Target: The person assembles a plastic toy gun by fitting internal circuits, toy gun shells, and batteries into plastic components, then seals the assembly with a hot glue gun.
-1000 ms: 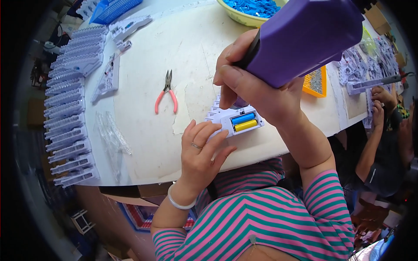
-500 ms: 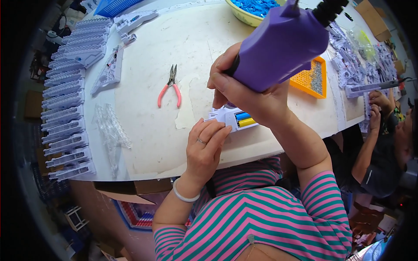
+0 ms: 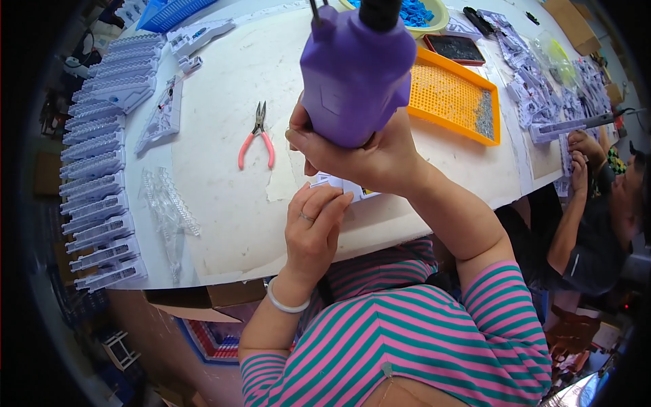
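Observation:
My right hand is wrapped round a purple electric screwdriver, held nearly upright over the near part of the table. Its tip is hidden behind my hand. Beneath it lies a white plastic housing, mostly covered by my hands. My left hand, with a ring and a white bangle, holds the housing's left end with bent fingers. A pair of needle-nose pliers with pink handles lies to the left, jaws pointing away.
White plastic parts stand in a long row at the left, beside clear plastic strips. An orange tray of small metal pieces lies at right, near a bowl of blue parts. A co-worker's hands hold something at far right.
The screwdriver and my right hand have moved left over the housing, covering the batteries seen in it before. My left hand has barely shifted. More of the orange tray shows.

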`<state>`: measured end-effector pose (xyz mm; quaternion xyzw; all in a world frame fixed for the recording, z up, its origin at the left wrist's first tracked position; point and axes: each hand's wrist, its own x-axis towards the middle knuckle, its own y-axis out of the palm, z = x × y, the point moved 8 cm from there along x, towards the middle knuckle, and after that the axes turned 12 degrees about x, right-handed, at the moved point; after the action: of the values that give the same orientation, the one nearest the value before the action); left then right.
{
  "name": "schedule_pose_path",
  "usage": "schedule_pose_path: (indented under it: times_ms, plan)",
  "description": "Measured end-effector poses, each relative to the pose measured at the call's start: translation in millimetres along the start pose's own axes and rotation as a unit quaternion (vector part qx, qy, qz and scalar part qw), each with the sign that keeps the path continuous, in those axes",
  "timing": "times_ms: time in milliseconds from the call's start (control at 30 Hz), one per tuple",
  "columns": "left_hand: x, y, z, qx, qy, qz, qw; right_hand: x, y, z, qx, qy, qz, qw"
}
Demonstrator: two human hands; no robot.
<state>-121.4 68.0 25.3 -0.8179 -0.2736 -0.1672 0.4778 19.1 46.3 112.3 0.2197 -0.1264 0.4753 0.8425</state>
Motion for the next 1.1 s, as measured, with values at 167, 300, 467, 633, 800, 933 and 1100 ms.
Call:
schedule_pose_path:
  times_ms: [167, 300, 467, 633, 800, 933, 1100]
  plan:
    - [-0.9, -2.6, -2.6, 0.049, 0.021, 0.013, 0.999, 1.5, 5.5, -0.1, -0.013, 0.01, 0.011, 1.0]
    - [5.9, 9.6, -8.7, 0.01, 0.061, 0.025, 0.998, -0.1, 3.6, 9.4, -0.081, -0.077, 0.039, 0.993]
    - [-9.6, 3.9, -4.2, 0.057, 0.023, 0.006, 0.998, 2.5, 22.3, 1.4, -0.084, -0.147, 0.063, 0.983]
    - [6.2, 5.0, -9.2, 0.027, 0.038, 0.022, 0.999, 3.2, -25.9, 2.2, 0.07, 0.036, -0.066, 0.995]
    - [-0.1, 2.8, -2.4, 0.039, 0.01, 0.017, 0.999, 2.6, -12.1, -0.1, 0.076, 0.024, -0.033, 0.996]
    - [-1.8, 1.0, 0.5, 0.016, -0.003, 0.004, 1.0, 5.1, -5.0, 2.0, 0.003, 0.024, -0.014, 1.0]
    - [-0.4, 2.1, 1.6, 0.011, -0.004, 0.008, 1.0, -0.3, -11.8, 2.7, -0.01, 0.024, -0.044, 0.999]
